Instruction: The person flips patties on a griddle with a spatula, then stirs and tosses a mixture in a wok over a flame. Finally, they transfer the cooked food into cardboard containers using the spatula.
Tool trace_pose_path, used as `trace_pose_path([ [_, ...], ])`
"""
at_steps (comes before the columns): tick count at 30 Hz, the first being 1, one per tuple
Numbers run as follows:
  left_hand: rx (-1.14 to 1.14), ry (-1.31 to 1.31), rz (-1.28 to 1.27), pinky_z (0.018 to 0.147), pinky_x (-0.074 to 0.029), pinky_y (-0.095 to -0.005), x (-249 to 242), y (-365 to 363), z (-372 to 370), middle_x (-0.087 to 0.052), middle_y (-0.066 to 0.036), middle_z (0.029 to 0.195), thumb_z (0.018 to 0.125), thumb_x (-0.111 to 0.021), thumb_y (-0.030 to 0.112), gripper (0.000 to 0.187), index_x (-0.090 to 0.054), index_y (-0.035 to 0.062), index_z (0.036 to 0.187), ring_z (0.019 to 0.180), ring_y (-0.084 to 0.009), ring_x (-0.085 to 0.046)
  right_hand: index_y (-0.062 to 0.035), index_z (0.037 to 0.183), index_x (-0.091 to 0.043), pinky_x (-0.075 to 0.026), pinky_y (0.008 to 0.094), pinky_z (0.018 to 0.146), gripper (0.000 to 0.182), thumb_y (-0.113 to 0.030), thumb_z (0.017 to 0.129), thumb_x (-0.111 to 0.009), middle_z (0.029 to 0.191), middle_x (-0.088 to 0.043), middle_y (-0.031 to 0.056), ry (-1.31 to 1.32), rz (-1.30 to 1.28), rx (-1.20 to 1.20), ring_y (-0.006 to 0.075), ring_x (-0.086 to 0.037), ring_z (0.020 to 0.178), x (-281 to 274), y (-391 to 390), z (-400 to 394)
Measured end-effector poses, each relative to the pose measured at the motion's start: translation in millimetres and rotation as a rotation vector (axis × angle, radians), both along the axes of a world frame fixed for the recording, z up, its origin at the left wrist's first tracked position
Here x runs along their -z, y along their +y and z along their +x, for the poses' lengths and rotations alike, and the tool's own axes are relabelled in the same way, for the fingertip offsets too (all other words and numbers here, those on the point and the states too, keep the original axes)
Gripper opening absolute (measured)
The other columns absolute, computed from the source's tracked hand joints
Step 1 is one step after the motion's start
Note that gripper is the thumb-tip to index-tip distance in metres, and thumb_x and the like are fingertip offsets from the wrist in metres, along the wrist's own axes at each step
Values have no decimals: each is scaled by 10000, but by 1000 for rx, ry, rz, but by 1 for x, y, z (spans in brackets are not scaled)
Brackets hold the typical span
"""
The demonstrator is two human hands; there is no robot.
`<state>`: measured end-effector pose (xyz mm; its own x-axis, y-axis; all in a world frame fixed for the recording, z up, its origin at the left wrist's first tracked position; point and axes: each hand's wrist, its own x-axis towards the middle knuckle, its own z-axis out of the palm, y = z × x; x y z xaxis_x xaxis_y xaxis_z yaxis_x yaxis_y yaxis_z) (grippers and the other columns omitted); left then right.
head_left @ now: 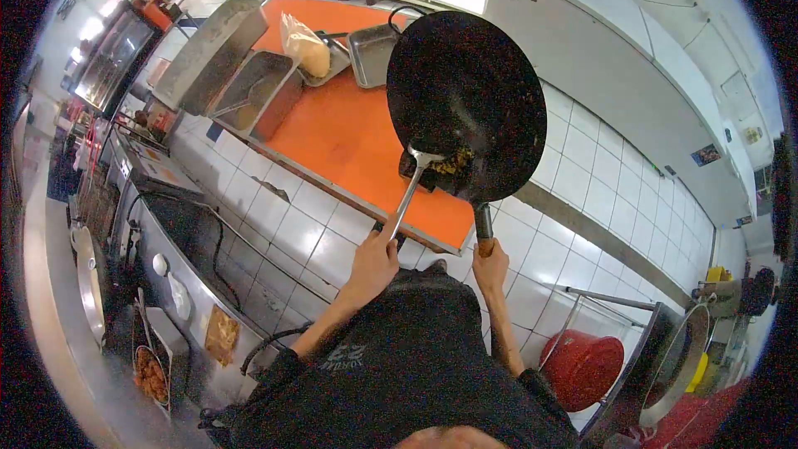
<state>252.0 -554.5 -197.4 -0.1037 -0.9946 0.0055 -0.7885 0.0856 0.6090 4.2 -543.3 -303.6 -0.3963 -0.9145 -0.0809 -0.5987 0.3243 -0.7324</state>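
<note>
A large black wok (470,91) is tilted over the near right end of an orange tabletop (349,129). My right hand (490,264) is closed around the wok's handle (484,229). In my left hand (374,262) is a metal spatula (409,191), its head against the wok's lower left inside. A small heap of yellowish food (453,163) lies beside the spatula head, low in the wok. Under the wok's lower edge, a dark object on the table is partly hidden.
Metal trays (264,83) and a plastic bag (306,48) stand at the table's far left. A steel counter (187,283) with a basket of fried food (151,376) runs along the left. White freezers (615,58) line the right; a red bucket (586,366) stands at lower right.
</note>
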Motion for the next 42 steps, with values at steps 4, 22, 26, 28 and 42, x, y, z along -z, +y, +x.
trace_pose_path([
  [4, 0, 22, 49, 620, -444, -502, -1, 8, 5, -542, -217, 779, 847, -532, 69, 550, -360, 99, 1368, 697, -405, -558, 1, 853, -574, -457, 400, 549, 200, -162, 781, -665, 651, -603, 196, 9, -65, 13, 356, -606, 592, -6, -5, 8],
  [22, 103, 110, 42, 623, -448, -420, -7, -2, 36, -572, -210, 743, 835, -548, 59, 549, -422, 144, 1362, 654, -352, -561, -29, 853, -548, -457, 470, 557, 174, -145, 770, -647, 656, -598, 217, 167, -100, -20, 409, -600, 629, 6, -19, 1],
  [26, 81, 68, 82, 632, -445, -439, -8, 6, 54, -562, -198, 714, 820, -551, 59, 550, -434, 130, 1352, 657, -373, -560, -38, 861, -549, -455, 470, 552, 172, -136, 763, -650, 653, -598, 209, 119, -142, -26, 405, -597, 623, 10, -21, 0],
  [28, 66, 54, 105, 626, -443, -437, -14, 7, 56, -556, -194, 707, 820, -553, 60, 545, -438, 130, 1348, 655, -369, -560, -40, 877, -545, -454, 471, 553, 183, -129, 758, -651, 656, -599, 205, 168, -118, -23, 404, -598, 631, 11, -24, 0],
  [42, 64, 63, 87, 577, -429, -426, -9, 9, 63, -537, -179, 680, 827, -571, 76, 512, -464, 123, 1326, 617, -361, -549, -57, 886, -518, -446, 489, 569, 213, -137, 745, -658, 665, -599, 198, 197, -111, -18, 409, -593, 643, 5, -15, -5],
])
